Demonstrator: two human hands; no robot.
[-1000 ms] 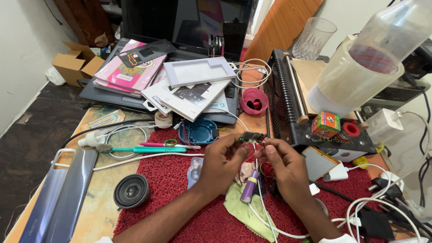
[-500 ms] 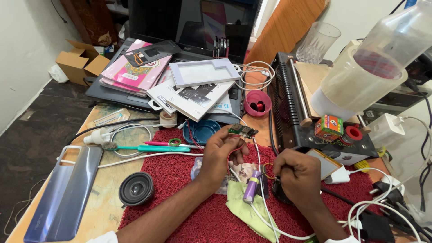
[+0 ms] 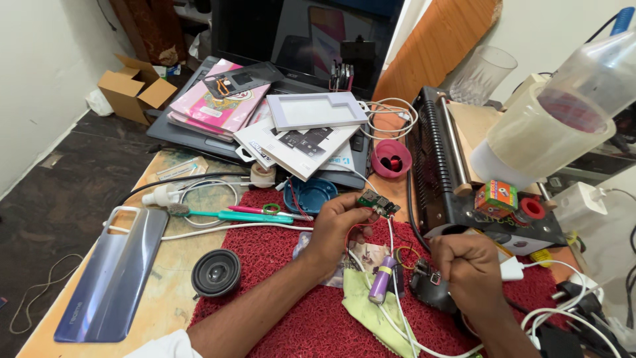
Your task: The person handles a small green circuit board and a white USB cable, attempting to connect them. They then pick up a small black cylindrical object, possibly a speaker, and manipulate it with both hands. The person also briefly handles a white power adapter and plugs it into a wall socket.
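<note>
My left hand (image 3: 334, 229) pinches a small green circuit board (image 3: 379, 203) above the red mat (image 3: 278, 285), thin red and white wires hanging from it. A purple cylindrical battery cell (image 3: 382, 280) lies below on a green cloth (image 3: 371, 311). My right hand (image 3: 472, 268) is closed in a fist to the right, over a dark small part (image 3: 427, 286); whether it holds anything is hidden.
A round black speaker (image 3: 216, 272), a phone back cover (image 3: 112, 272), a teal toothbrush (image 3: 232, 215), a blue round case (image 3: 310, 194), a pink tape holder (image 3: 391, 159), a black binding machine (image 3: 457, 192), a clear jug (image 3: 550, 126), stacked books and a laptop crowd the bench.
My hands have separated. The left hand lifted the circuit board up and away, while the right hand drew back to the right and closed into a fist.
</note>
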